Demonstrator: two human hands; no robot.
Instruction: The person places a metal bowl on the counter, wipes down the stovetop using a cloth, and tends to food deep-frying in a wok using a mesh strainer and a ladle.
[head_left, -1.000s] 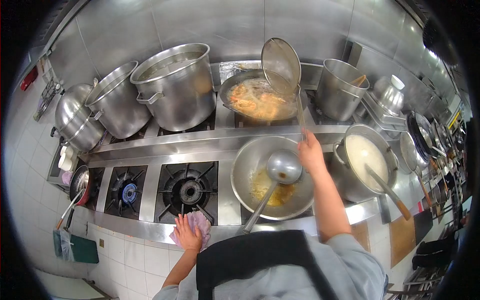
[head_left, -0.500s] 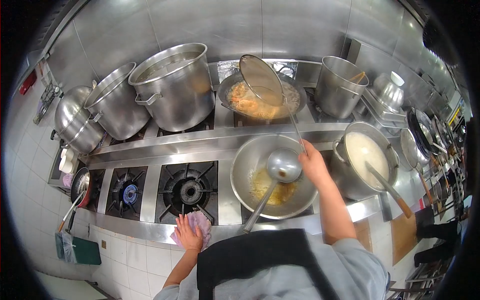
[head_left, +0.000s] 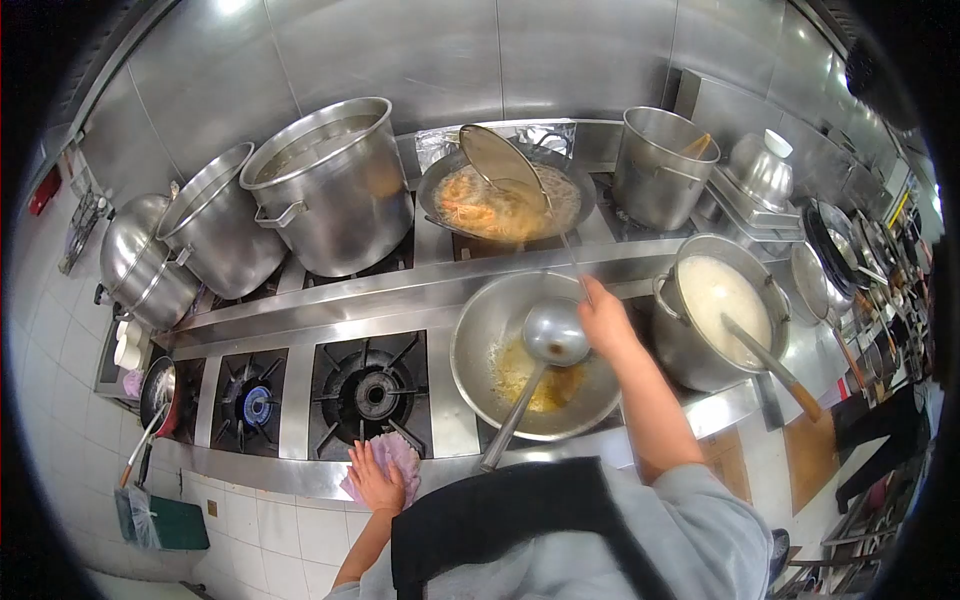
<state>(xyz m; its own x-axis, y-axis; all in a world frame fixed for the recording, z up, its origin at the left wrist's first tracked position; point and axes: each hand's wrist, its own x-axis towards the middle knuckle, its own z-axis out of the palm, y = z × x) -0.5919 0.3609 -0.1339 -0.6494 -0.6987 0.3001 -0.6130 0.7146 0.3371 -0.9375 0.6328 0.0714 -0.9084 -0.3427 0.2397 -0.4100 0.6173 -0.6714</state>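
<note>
My right hand (head_left: 604, 318) is closed around the long handle of a round mesh strainer (head_left: 487, 152). The strainer's far rim is raised, and its near part dips into the bubbling liquid of a wok (head_left: 430, 200) on the back row. Orange food (head_left: 470, 210), perhaps shrimp, floats at the wok's left side. With fingers spread, my left hand (head_left: 376, 480) lies flat on a pink cloth (head_left: 400, 462) at the stove's front edge. Below the strainer's handle, a ladle (head_left: 553, 335) rests in a large steel bowl (head_left: 470, 385) containing some yellowish liquid.
A pot of whitish liquid (head_left: 722, 300) with a wooden-handled utensil (head_left: 770, 370) stands to the right. Large steel pots (head_left: 340, 215) line the back left. Left of the bowl is a bare burner (head_left: 374, 396); farther left, another burner (head_left: 257, 405) shows blue. A tall pot (head_left: 655, 180) stands at back right.
My right hand has pushed the strainer forward and down, from above the wok into its liquid. My left hand remains on the cloth. The whole view has shifted slightly.
</note>
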